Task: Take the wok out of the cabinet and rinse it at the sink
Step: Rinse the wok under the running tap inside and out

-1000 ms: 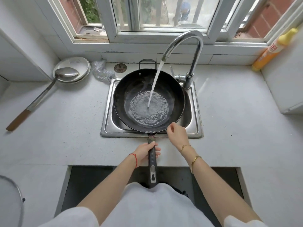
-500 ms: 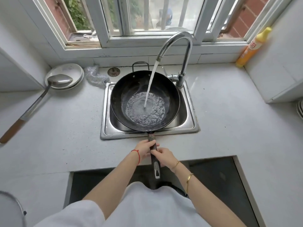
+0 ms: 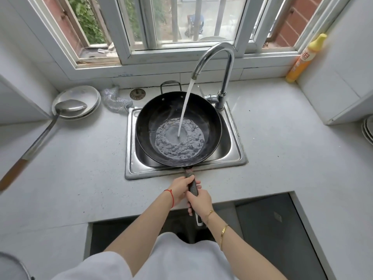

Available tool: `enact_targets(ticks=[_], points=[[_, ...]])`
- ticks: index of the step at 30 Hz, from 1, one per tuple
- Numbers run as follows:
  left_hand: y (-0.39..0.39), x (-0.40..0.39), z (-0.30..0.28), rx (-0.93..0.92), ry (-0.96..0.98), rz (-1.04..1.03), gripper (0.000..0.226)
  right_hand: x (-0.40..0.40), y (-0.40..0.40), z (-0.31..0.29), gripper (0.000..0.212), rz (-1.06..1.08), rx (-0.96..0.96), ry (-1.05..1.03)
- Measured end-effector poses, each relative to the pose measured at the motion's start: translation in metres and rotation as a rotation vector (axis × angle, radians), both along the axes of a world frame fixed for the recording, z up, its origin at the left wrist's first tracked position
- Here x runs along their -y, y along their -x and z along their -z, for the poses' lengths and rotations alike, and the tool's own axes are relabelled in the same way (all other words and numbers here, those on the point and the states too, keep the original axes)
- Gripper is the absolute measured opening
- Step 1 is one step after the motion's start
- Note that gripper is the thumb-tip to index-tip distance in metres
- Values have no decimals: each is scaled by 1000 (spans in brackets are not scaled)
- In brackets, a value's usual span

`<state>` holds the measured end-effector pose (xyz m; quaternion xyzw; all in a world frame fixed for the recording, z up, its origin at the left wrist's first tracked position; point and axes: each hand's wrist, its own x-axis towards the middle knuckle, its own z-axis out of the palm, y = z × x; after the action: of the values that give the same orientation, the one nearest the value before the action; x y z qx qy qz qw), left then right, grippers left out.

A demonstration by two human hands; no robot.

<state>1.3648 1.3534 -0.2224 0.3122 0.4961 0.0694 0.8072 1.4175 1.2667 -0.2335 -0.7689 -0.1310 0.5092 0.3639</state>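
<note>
The black wok [image 3: 161, 116] lies over the steel sink [image 3: 236, 158], its long dark handle [image 3: 192, 185] sticking out toward me across the counter edge. Water runs from the curved chrome tap [image 3: 222, 55] into the wok and pools, bubbling, in its bottom. My left hand [image 3: 179, 188] grips the handle close to the sink rim. My right hand [image 3: 199, 201] is closed around the same handle just behind the left one.
Left of the sink are white plates [image 3: 80, 96] holding a metal ladle [image 3: 68, 107] with a wooden grip, a steel scourer [image 3: 114, 100] and a drain plug [image 3: 137, 93]. A yellow detergent bottle [image 3: 302, 61] stands at the back right. More plates [image 3: 368, 128] at the right edge.
My right hand left the wok's front rim and came down onto the handle behind my left hand. The water pool in the wok has widened. The view shifted slightly.
</note>
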Motion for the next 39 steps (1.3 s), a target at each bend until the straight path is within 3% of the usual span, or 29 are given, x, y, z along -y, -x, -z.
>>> enact_targets(ticks=[13,19,24,30,39], points=[[-10,8,-13,119,74,-106,20,8,4,-9,15,9,248,-38],[-15,17,-18,81,-32,-84,18,17,-5,-11,19,-2,221,-77],[-19,26,-22,30,-157,-106,4,21,-15,-14,23,0,108,-120],[-17,29,-29,-75,-307,-162,11,19,-20,-28,24,-74,26,-164],[-16,22,-45,28,-191,-183,14,11,-14,-44,14,-48,72,-159]])
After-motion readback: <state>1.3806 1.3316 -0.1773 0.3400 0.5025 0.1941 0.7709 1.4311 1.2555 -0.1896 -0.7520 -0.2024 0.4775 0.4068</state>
